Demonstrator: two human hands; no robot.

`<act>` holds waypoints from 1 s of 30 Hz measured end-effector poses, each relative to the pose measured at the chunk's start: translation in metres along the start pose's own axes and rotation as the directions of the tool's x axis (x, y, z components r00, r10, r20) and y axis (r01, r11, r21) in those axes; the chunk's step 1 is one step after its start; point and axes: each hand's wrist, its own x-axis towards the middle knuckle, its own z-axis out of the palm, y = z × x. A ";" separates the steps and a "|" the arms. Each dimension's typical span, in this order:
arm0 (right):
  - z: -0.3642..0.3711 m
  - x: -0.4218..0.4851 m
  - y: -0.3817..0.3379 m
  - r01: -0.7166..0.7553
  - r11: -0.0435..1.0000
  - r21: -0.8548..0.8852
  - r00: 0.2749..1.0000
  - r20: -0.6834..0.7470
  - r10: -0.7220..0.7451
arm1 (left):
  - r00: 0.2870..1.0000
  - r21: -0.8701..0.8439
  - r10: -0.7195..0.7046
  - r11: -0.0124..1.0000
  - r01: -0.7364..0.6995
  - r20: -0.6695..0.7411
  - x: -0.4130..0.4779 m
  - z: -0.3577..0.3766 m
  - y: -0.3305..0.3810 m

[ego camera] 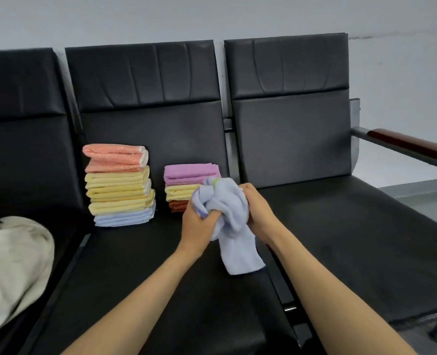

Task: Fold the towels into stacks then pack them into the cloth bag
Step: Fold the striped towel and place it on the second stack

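A crumpled light blue towel (234, 226) is bunched between both hands above the middle seat, one end hanging down. My left hand (195, 221) grips its left side and my right hand (259, 213) grips its right side. At the back of the same seat stand two folded stacks: a tall stack (120, 185) of orange, yellow and light blue towels, and a shorter stack (184, 183) of purple, yellow and rust towels, partly hidden by the blue towel. A cream cloth bag (15, 262) lies on the left seat.
Three black padded seats (140, 265) form a row against a grey wall. A metal armrest with a brown wooden top (412, 144) borders the right seat. Narrow gaps with metal frame run between seats.
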 end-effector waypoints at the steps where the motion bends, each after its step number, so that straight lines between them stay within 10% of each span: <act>1: 0.017 0.001 -0.002 0.016 0.997 0.076 0.999 0.046 -0.019 | 0.998 0.026 0.051 0.998 -0.050 -0.036 -0.001 -0.014 0.001; 4: 0.060 -0.003 -0.008 0.029 0.990 0.137 0.981 0.189 -0.054 | 0.998 0.102 0.050 0.994 -0.045 -0.038 -0.007 -0.051 0.001; 7: 0.085 0.006 0.010 0.076 0.969 -0.236 0.976 0.215 -0.024 | 0.989 0.323 -0.134 0.940 0.106 0.065 -0.015 -0.083 -0.013; 11: 0.085 0.011 0.044 0.169 0.617 -0.769 0.963 0.261 0.061 | 0.877 0.584 -0.340 0.807 0.086 0.340 -0.031 -0.116 -0.042; 18: 0.088 0.000 0.062 0.390 0.314 -0.866 0.815 0.483 0.319 | 0.865 0.554 -0.398 0.813 0.179 0.305 -0.037 -0.137 -0.070; 25: 0.095 0.006 0.076 0.200 0.375 -0.905 0.892 0.327 0.313 | 0.848 0.584 -0.355 0.809 0.068 0.393 -0.040 -0.112 -0.076; 27: 0.100 0.012 0.077 0.036 0.625 -0.780 0.945 0.231 0.233 | 0.855 0.507 -0.352 0.853 0.124 0.382 -0.041 -0.108 -0.073; 30: 0.106 0.013 0.058 -0.207 0.972 -0.111 0.962 0.157 0.223 | 0.922 0.440 -0.299 0.882 0.168 0.247 -0.040 -0.107 -0.065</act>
